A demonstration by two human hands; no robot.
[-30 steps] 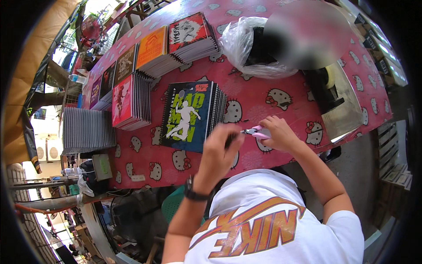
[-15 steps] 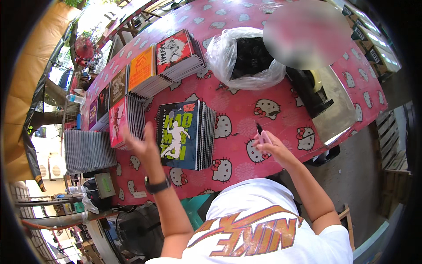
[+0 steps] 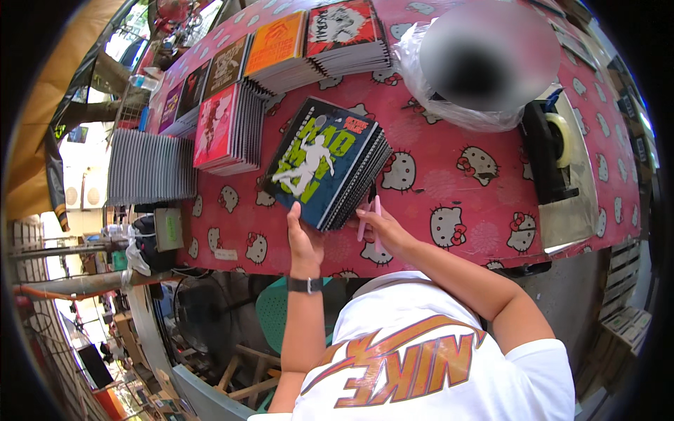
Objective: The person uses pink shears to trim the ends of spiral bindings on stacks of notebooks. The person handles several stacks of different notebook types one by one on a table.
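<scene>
A stack of spiral notebooks (image 3: 309,158) with a dark blue, green-lettered cover lies turned at an angle in front of me. My left hand (image 3: 305,238) grips its near corner, thumb on the top cover and fingers hidden behind the edge. At the stack's spiral-bound side, my right hand (image 3: 379,228) is closed around a pink two-handled tool (image 3: 378,214) with a dark tip; its exact kind is unclear. The tool's tip is close to the black coils, and whether it touches them I cannot tell.
More notebook stacks stand to the left and back: pink (image 3: 215,126), orange (image 3: 276,43) and red (image 3: 342,28) covers, plus a grey stack (image 3: 151,166). A plastic bag (image 3: 456,116) and a black tape dispenser (image 3: 544,144) are at the right on the pink patterned table (image 3: 421,200).
My left hand has come down onto the notebook stack, which is now turned clockwise. My right hand has brought the pink tool to the stack's coil side. The view has shifted.
</scene>
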